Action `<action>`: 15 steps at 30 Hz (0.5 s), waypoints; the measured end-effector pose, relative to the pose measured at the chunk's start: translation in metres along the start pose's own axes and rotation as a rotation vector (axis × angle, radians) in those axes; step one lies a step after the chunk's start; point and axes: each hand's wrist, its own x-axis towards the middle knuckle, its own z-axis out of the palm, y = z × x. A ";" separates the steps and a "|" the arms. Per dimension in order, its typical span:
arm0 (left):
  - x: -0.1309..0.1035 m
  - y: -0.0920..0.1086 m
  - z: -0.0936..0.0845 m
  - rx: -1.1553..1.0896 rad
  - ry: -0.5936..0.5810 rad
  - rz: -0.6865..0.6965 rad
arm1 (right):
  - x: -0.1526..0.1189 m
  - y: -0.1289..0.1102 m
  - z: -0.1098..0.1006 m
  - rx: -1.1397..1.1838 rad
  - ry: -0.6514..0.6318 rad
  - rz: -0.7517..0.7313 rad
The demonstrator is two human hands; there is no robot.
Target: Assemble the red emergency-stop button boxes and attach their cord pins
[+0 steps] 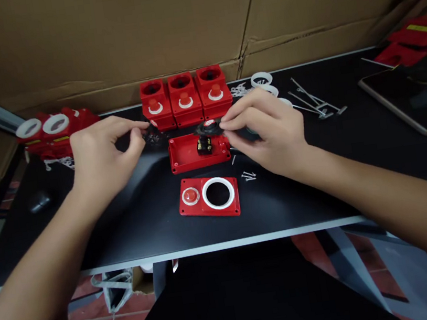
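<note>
My right hand (266, 126) pinches a black switch part (209, 126) with a red-and-white centre. It is above a red box base (187, 156), where a black block with brass-coloured terminals (204, 146) shows beneath it; whether the two are joined is unclear. My left hand (107, 153) has its thumb and forefinger closed at a crumpled, see-through plastic bag (153, 135), left of the base. In front of the base lies a red cover (212, 213) with a red button (190, 195) and a white ring (206, 195). Several screws (248, 176) are scattered beside the cover.
Several red boxes (187, 113) stand against the cardboard (140, 32) at the back. More red parts with white rings (56, 124) are at left. White rings (261, 78), metal rods (312, 101) and a tablet-like device (407, 101) occupy the right side.
</note>
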 end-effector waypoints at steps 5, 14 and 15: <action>0.007 -0.005 -0.004 0.065 -0.210 -0.079 | -0.008 0.003 0.010 0.046 -0.070 -0.018; 0.012 0.011 -0.011 0.250 -0.661 -0.279 | -0.011 0.012 0.010 0.045 -0.246 0.048; 0.012 0.014 -0.012 0.287 -0.668 -0.285 | -0.010 0.011 0.008 0.022 -0.255 0.038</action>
